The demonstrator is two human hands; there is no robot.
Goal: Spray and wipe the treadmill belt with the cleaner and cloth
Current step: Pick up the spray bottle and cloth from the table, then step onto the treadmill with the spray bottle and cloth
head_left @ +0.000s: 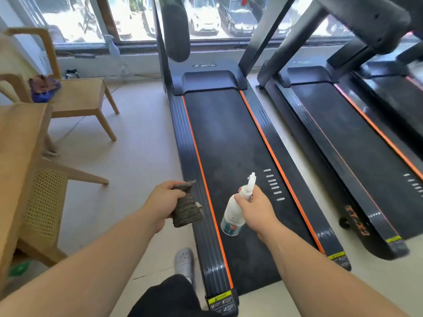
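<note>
- The left hand (163, 197) has its fingers curled round a grey-brown cloth (186, 205). The cloth is bunched, and its lower end hangs below the fist.
- The right hand (254, 209) grips a white spray bottle (231, 216) at the neck, just under the spray head. The bottle is tilted, with the nozzle pointing away from the person and the base nearer to the body.
- The two hands are apart, at about the same height, with the left side rail (194, 156) of the treadmill between them.
- The treadmill belt (229, 133) is black and lies directly under the right hand and the bottle. It runs away from the hands toward the window (206, 17).
- The cloth hangs above the left side rail, just to the left of the orange stripe (199, 161) at the edge of the belt.
- A row of short white marks (273, 185) is on the belt, just to the right of the spray head.
- A second treadmill (343, 133) stands well to the right of the right hand, parallel to the first one.
- To the left of the left hand there is a wooden table (18, 145), and beyond it a wooden chair (77, 97) with a purple and brown cloth bundle (44, 88) on the seat.
- Below the hands, near the left rail, a grey perforated shoe (184, 263) is on the floor.
- Far ahead of the left hand, another spray bottle (112, 45) stands by the window.
</note>
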